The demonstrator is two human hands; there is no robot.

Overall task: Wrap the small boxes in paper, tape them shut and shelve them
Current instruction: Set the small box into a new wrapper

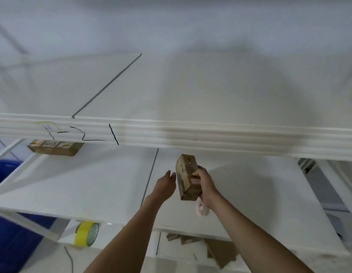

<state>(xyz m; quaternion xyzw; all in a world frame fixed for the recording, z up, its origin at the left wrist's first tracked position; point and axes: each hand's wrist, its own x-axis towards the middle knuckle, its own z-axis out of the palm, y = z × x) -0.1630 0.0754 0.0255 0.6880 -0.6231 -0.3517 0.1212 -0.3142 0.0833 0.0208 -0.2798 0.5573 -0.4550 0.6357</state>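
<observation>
There is one view only, from a wide-angle camera worn on the person's head. It faces forward and slightly down into a white shelving unit, close enough that both forearms reach in from the bottom edge. The moulded front edge of the upper shelf (171, 133) crosses the whole width at mid-height. Below it lies the middle shelf (76, 184), seen from above, and under that shelf's front edge a lower surface (116, 261) shows. Straight lines bow toward the corners.

white shelf (92, 184) | wrapped box (55, 149) lies far left
</observation>
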